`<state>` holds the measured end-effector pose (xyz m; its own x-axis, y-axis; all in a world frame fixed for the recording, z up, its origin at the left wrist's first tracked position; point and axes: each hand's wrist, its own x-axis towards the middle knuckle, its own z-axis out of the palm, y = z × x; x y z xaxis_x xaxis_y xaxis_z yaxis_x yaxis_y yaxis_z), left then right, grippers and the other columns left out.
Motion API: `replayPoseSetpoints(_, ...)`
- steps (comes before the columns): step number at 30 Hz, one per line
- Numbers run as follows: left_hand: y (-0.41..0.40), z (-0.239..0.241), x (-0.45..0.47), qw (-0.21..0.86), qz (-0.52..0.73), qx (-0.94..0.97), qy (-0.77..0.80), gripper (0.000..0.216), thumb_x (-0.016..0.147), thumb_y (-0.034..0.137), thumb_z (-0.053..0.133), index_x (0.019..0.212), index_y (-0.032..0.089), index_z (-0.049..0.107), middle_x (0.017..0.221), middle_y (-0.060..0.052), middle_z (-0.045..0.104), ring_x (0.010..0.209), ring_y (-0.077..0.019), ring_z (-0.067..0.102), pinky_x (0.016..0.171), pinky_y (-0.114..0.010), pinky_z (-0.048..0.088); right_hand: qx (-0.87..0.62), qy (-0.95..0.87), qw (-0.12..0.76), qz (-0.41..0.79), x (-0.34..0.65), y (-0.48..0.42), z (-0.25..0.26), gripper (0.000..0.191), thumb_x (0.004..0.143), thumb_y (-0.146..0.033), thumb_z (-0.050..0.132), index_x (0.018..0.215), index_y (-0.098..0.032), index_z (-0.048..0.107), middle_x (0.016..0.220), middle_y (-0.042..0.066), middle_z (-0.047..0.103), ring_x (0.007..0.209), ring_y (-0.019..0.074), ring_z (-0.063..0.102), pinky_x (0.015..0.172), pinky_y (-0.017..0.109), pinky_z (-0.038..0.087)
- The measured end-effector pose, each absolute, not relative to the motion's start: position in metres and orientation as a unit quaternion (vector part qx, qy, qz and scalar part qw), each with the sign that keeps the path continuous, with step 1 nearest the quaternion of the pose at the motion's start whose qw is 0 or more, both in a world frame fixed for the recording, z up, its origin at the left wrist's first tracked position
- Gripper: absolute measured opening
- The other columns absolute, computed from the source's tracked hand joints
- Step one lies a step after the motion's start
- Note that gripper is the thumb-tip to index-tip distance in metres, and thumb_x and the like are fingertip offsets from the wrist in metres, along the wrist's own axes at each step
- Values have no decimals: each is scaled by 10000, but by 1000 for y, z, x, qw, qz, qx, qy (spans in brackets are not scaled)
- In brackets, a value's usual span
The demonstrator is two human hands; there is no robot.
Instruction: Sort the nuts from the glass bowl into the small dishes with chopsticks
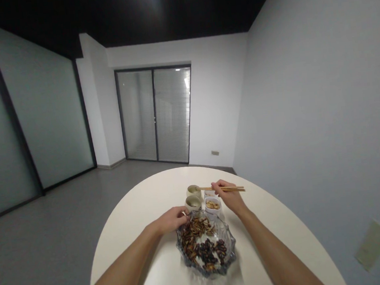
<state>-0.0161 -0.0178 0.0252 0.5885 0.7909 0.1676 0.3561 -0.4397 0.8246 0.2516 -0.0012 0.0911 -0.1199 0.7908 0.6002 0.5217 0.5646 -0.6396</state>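
Note:
My left hand (170,221) sits at the near-left rim of a cut-glass bowl (233,241), its fingers pinched together. A small pale speck shows at the fingertips, too small to identify. The bowl holds a heap of dark striped sunflower seeds (200,244). My right hand (226,192) is shut on a pair of wooden chopsticks (204,188), whose tips point left above two cream cups (193,191). Just below that hand stands a white square dish of peanuts (212,205), with another white dish (209,193) partly hidden behind it.
Everything stands on a round white table (146,249), whose curved edge runs around the scene. Beyond it are a grey floor (60,231), a glass door with blinds (156,116), frosted glass panels (45,102) at left and a white wall (306,95) at right.

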Motion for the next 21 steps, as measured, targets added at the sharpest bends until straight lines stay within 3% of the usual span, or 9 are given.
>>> replayPoseSetpoints(10,-18,27,-14,380,275,801,370,273,806,375,557,893,136,657,870,-42,665,817,-199,581,763,-280,458,-456,-714,500,179,255,-7,88,411,927,-531,519,814,-175,692,641,13,638,618,180,595,586,271,443)
replayPoseSetpoints(16,-15,23,-14,379,276,804,366,234,810,348,538,881,146,633,823,-24,639,774,-183,564,707,-261,438,-436,-681,557,190,255,-39,104,596,951,-639,388,687,-184,666,537,-1,530,533,158,515,544,270,418)
replayPoseSetpoints(21,-17,24,-13,382,272,803,367,232,817,359,535,865,149,622,794,-15,624,745,-172,549,689,-253,429,-356,-700,568,249,258,-69,106,642,956,-644,383,586,-184,635,589,31,573,576,157,535,573,272,452)
